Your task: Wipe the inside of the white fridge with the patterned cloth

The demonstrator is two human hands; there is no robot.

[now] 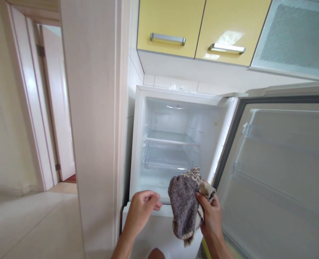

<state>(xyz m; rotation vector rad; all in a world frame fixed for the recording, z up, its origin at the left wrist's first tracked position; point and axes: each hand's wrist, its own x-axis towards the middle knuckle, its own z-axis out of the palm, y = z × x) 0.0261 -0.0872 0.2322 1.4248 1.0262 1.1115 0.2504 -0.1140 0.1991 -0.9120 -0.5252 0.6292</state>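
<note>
My right hand [212,214] grips a brown-grey cloth [185,201] with a pale patterned edge, thumb on top and the cloth hanging down in folds. To the left of it, my left hand [145,201] is closed, its fingers curled in with nothing visible in them, apart from the cloth. Both hands are in front of a refrigerator [134,151] whose door [278,172] stands wide open to the right. Inside are a glass shelf [171,137] and, below it, a clear drawer [167,162]; no food shows on them.
Yellow cabinets [171,19] with metal handles hang above the refrigerator, beside a frosted glass panel [296,36]. A pale door frame post [94,126] rises close on the left. Farther left are a tiled floor [35,223] and a partly open door [58,104]. A knee [156,253] shows at the bottom.
</note>
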